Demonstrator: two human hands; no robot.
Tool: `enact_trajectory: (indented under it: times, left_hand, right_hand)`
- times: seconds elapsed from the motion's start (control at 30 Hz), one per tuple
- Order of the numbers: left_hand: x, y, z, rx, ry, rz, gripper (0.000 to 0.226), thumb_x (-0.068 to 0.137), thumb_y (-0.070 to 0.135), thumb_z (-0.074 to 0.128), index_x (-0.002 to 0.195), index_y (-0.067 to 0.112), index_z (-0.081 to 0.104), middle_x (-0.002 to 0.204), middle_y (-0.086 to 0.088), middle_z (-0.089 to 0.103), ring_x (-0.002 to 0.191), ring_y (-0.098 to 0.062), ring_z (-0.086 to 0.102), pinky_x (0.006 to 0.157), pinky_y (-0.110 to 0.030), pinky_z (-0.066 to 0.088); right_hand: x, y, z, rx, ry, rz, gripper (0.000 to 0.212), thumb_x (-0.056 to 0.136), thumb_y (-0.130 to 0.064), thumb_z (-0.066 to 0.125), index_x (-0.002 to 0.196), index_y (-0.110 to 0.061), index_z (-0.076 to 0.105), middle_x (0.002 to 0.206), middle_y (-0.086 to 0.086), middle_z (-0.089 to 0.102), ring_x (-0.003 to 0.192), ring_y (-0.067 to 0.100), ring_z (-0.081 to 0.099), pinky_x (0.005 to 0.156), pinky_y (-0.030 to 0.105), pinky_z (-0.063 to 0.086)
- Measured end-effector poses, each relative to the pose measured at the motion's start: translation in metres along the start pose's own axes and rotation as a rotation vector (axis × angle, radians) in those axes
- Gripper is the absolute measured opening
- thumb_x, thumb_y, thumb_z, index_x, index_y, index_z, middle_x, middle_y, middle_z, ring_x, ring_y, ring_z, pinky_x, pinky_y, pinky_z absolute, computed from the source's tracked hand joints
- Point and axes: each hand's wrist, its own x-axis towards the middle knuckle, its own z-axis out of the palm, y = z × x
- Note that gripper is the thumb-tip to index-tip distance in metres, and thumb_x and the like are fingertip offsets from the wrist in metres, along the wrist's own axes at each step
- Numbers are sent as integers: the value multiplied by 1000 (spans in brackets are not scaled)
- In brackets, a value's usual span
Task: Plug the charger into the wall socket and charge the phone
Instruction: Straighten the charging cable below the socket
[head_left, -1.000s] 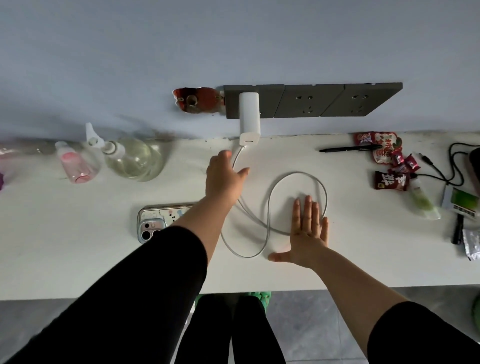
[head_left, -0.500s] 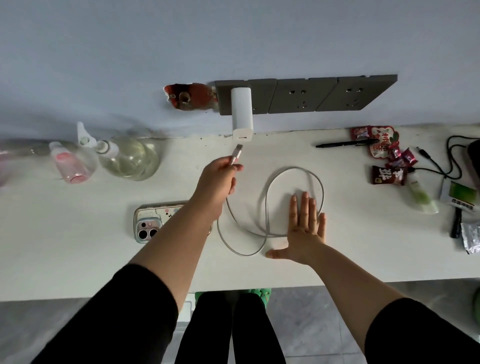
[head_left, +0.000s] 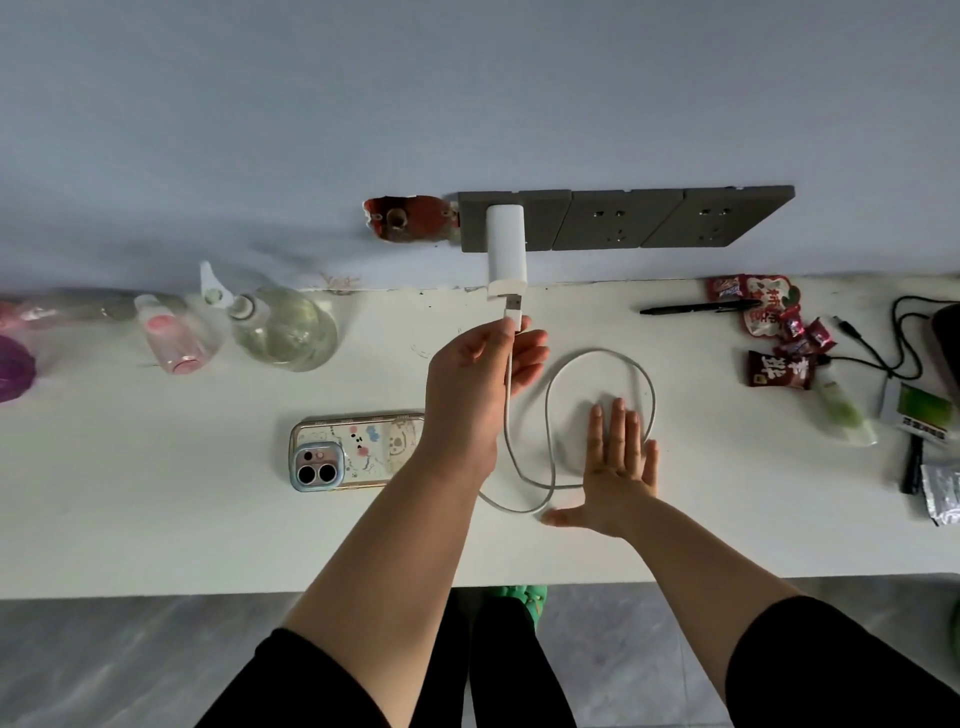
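A white charger block (head_left: 506, 249) sticks out of the leftmost of the dark wall sockets (head_left: 623, 218). My left hand (head_left: 478, 379) pinches the USB plug (head_left: 512, 307) of the white cable (head_left: 550, 447), holding it just under the block's port, tip almost touching. The cable loops over the white table (head_left: 156, 519) and under my right hand (head_left: 615, 467), which lies flat, fingers spread. The phone (head_left: 353, 449) lies face down in a patterned case, left of my left forearm. The cable's other end is hidden.
A spray bottle (head_left: 280, 325) and a pink bottle (head_left: 174, 338) lie at the left. Snack packets (head_left: 769, 322), a black pen (head_left: 696, 307), a black cord (head_left: 893, 338) and small packs sit at the right. A broken hole (head_left: 408, 218) gapes beside the sockets.
My left hand pulled the USB plug out of the block and down, and has now raised it back up to just below the port. My right hand stayed flat on the table.
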Motion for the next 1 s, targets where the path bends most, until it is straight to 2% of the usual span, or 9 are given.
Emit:
enact_trajectory:
  times: [0.13,0.53,0.73,1.0]
  left_hand:
    - [3,1,-3,-33,-12,-9,18,94,16,55,93,4,67,77,-6,74,67,-12,71,70,-22,60]
    - [3,7,5,-33,46,1,17,94,16,55,88,6,67,68,0,75,63,-10,72,64,-20,59]
    - [4,7,8,-15,79,8,18,95,12,54,87,3,67,77,-8,71,62,-9,71,67,-20,59]
    - [8,13,11,-4,90,5,18,95,10,52,86,3,66,79,-11,70,62,-10,70,68,-21,60]
  right_hand:
    - [1,0,1,-4,7,-2,146,55,-82,62,123,-17,-51,125,7,-60,122,24,-49,114,51,-16]
    - [2,0,2,-10,11,3,147,54,-82,61,125,-16,-50,126,7,-60,122,25,-50,114,51,-16]
    - [2,0,2,-15,14,4,147,55,-82,61,121,-17,-53,123,7,-62,121,24,-50,114,51,-16]
    - [2,2,2,-17,14,1,147,55,-82,62,119,-17,-53,121,6,-62,122,23,-49,114,51,-16]
